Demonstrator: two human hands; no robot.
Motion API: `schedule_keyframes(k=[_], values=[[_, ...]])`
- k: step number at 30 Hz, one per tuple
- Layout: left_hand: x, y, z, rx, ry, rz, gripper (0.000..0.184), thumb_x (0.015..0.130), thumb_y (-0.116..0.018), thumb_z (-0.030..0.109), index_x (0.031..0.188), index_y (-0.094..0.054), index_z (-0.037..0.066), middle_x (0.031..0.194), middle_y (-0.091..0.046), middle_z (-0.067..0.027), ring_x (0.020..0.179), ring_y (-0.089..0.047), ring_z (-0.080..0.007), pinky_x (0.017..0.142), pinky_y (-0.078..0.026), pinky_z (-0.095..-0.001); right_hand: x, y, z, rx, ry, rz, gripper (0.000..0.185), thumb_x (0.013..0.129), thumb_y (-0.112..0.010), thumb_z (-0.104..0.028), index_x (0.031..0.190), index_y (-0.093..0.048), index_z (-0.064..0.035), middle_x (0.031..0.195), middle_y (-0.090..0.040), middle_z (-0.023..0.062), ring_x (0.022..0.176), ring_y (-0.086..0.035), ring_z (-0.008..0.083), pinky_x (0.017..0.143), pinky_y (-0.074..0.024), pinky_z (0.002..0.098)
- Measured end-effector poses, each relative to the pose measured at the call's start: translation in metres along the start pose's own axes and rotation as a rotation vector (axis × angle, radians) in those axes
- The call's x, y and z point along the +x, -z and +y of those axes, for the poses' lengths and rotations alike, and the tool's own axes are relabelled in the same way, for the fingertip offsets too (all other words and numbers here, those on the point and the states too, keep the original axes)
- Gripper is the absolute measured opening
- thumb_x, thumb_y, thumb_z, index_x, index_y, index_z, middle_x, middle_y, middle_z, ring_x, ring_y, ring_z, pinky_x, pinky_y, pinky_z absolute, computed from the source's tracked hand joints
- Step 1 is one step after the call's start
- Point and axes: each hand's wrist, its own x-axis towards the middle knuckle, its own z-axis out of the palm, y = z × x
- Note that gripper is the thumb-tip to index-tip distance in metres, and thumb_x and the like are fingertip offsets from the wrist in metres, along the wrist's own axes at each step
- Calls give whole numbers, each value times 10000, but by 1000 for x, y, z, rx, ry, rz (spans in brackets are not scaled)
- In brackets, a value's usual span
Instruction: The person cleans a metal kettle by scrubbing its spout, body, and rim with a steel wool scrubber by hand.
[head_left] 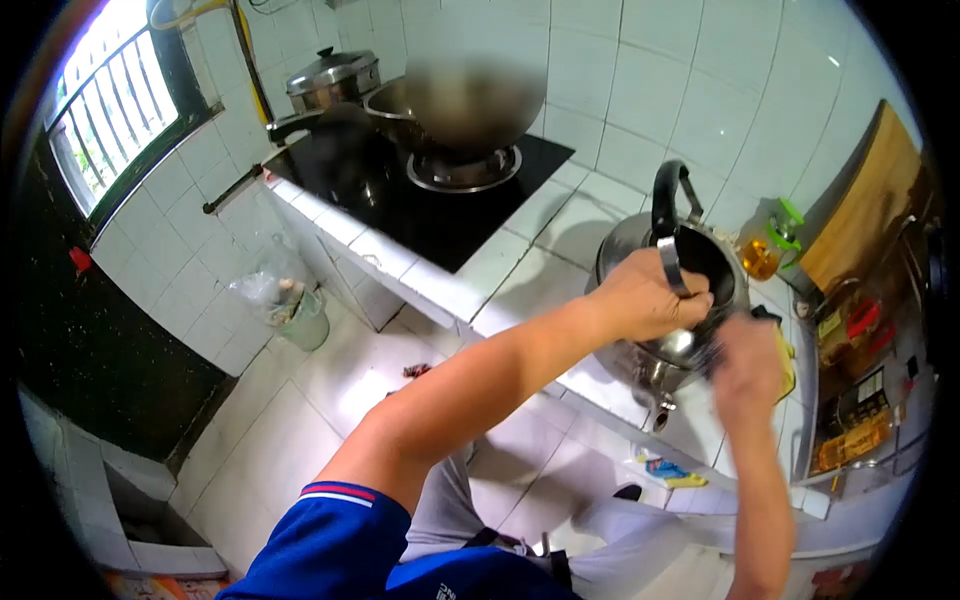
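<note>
A shiny steel kettle with a black arched handle stands on the white tiled counter, its spout pointing towards me. Its top looks open and dark inside. My left hand reaches in under the handle, beside the handle's metal bracket, with its fingers curled closed at the kettle's mouth. What those fingers hold, if anything, is hidden. Over the kettle's right side is my right hand, smeared by motion, so its fingers cannot be made out.
A wok sits on the black gas stove, with a lidded steel pot behind. Right of the kettle are a green-lidded jar, a wooden board and a rack of packets. A bin stands on the floor.
</note>
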Motion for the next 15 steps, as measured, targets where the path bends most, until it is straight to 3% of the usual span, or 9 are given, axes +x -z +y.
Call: schedule_keyframes(k=[2,6,8,10,12,14,15], values=[[-1,-1,-1,24,36,-42,257,879,-559,302,744,-590,86,692,-581,-150,687,-577,-367,631,-466,-449,2,4,-32,166,204,143,293,637,-592,94,913,-656,20,931,-664,173,859,-614,349,754,-513,424],[-5,-1,6,-82,74,12,256,883,-562,289,732,-585,83,663,-566,-148,663,-571,-359,620,-463,-444,11,7,9,185,-64,79,282,642,-611,99,913,-660,37,932,-662,185,826,-615,378,753,-521,436],[-1,-1,2,-3,21,3,246,882,-574,275,729,-586,83,650,-561,-143,654,-569,-355,615,-464,-435,-1,-2,-22,193,215,160,309,620,-606,112,919,-658,53,950,-665,201,848,-603,381,757,-509,434],[-2,-4,0,15,32,-30,238,882,-592,267,734,-591,81,649,-561,-132,650,-564,-350,613,-465,-423,6,9,-26,212,168,104,313,615,-611,105,920,-660,54,963,-670,200,851,-595,377,752,-502,444],[-3,0,4,-84,67,-7,227,880,-588,258,735,-590,83,665,-573,-128,659,-564,-346,623,-472,-421,11,6,11,162,-58,73,306,619,-618,88,917,-670,45,968,-673,190,834,-594,366,739,-505,440],[2,1,2,-43,-3,2,213,863,-582,286,746,-618,113,749,-623,-95,746,-615,-353,670,-503,-445,4,-3,3,139,58,98,299,631,-608,84,914,-685,29,990,-679,197,831,-596,364,750,-508,438],[1,6,6,-20,104,-33,185,862,-585,276,763,-634,127,780,-642,-82,768,-631,-341,682,-514,-434,6,0,-16,157,137,137,296,644,-608,78,924,-683,21,988,-680,191,840,-601,365,755,-511,438]])
